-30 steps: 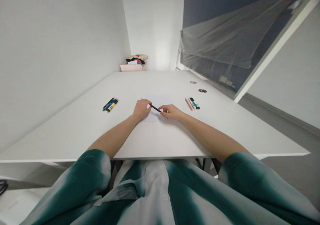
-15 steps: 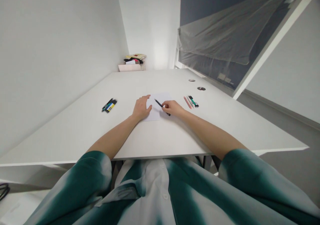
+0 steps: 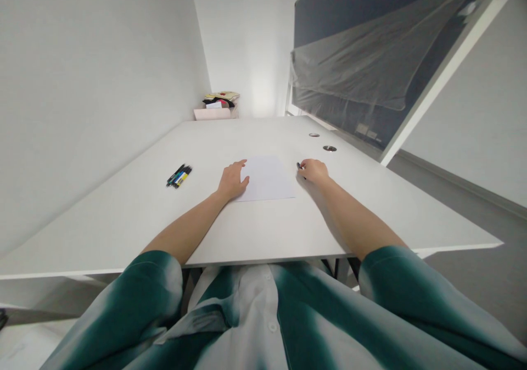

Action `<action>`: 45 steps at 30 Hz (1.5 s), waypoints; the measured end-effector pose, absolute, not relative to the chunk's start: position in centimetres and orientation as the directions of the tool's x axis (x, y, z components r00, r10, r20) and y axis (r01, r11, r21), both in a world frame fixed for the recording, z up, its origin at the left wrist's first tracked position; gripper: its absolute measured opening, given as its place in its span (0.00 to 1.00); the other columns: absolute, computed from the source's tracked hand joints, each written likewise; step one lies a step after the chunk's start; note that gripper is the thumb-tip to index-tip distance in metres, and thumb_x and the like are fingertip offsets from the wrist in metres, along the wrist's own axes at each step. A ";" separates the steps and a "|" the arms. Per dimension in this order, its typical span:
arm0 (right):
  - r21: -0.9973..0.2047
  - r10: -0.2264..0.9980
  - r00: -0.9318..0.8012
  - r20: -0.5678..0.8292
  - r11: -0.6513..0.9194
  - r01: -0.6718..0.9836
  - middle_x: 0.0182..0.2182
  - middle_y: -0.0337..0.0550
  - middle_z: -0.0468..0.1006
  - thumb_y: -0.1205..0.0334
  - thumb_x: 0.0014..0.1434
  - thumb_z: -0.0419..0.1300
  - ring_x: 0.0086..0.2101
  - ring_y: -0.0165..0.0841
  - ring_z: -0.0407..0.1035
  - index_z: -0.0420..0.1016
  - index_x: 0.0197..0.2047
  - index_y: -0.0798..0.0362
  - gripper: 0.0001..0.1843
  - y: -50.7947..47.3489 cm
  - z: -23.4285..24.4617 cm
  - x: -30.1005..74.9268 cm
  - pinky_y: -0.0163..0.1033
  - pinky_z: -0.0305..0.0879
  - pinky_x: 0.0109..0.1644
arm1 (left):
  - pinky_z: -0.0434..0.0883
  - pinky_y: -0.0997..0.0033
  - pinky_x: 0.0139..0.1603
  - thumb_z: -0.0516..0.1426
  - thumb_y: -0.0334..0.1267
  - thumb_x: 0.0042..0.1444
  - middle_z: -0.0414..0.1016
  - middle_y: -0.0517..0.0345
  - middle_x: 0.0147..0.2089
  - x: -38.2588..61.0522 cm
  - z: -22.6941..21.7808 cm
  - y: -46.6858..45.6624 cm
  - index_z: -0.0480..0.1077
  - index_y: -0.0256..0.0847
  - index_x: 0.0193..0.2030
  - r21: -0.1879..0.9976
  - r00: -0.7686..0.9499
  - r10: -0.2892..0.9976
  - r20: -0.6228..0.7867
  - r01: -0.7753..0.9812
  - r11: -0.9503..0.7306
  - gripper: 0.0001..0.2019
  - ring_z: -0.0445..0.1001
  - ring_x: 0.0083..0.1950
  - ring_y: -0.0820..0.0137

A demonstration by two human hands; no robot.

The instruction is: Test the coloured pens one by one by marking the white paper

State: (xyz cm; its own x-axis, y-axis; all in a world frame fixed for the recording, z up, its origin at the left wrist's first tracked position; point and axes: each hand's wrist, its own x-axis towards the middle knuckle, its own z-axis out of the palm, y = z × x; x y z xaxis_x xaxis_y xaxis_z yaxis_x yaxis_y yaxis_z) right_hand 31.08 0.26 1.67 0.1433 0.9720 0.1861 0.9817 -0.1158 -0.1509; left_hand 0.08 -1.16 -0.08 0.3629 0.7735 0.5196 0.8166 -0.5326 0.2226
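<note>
Left hand (image 3: 233, 181): spread flat on the white desk (image 3: 123, 216), fingertips at the left edge of the sheet of paper (image 3: 267, 179);
Right hand (image 3: 313, 171): curled, pinching a black pen (image 3: 299, 166) (only its tip shows past the fingers);
Paper: flat on the desk, between both hands;
Nearby: a bundle of pens (image 3: 179, 176) lies left of the left hand, well apart; a pink box (image 3: 214, 113) sits beyond the desk's far end.
</note>
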 end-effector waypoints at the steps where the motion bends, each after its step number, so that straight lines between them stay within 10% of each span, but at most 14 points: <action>1: -0.149 0.973 0.144 0.178 -0.118 0.982 0.48 0.50 0.81 0.62 0.58 0.58 0.48 0.42 0.74 0.80 0.50 0.51 0.18 0.3 1.7 31.2 0.41 0.66 0.50 | 0.63 0.54 0.60 0.54 0.38 0.57 0.71 0.45 0.58 0.1 0.0 -1.2 0.58 0.37 0.65 0.221 0.365 0.776 0.514 0.818 -0.531 0.28 0.71 0.56 0.58; 30: -0.298 0.922 0.338 0.189 -0.274 0.914 0.54 0.60 0.69 0.54 0.60 0.55 0.54 0.51 0.65 0.74 0.57 0.54 0.24 1.0 0.2 33.1 0.53 0.63 0.54 | 0.64 0.54 0.61 0.55 0.37 0.58 0.74 0.47 0.54 -0.1 0.2 -1.2 0.72 0.39 0.50 0.179 0.400 0.802 0.443 0.837 -0.516 0.14 0.71 0.56 0.58; 37: -0.260 0.922 0.043 0.385 0.064 0.963 0.55 0.56 0.71 0.59 0.61 0.54 0.54 0.47 0.65 0.75 0.56 0.56 0.22 0.3 0.8 30.2 0.49 0.60 0.59 | 0.66 0.53 0.61 0.54 0.41 0.59 0.73 0.47 0.55 -0.3 0.0 -1.1 0.72 0.40 0.52 0.165 0.386 0.847 0.366 0.869 -0.467 0.16 0.70 0.57 0.56; 45: -0.157 0.940 -0.280 0.196 0.311 0.937 0.58 0.53 0.70 0.54 0.65 0.53 0.56 0.44 0.65 0.73 0.58 0.52 0.22 -0.9 -0.5 25.3 0.46 0.58 0.61 | 0.66 0.55 0.62 0.52 0.45 0.61 0.73 0.48 0.58 -1.0 -0.8 0.0 0.73 0.41 0.54 0.172 0.392 0.893 0.223 0.886 -0.431 0.19 0.70 0.58 0.58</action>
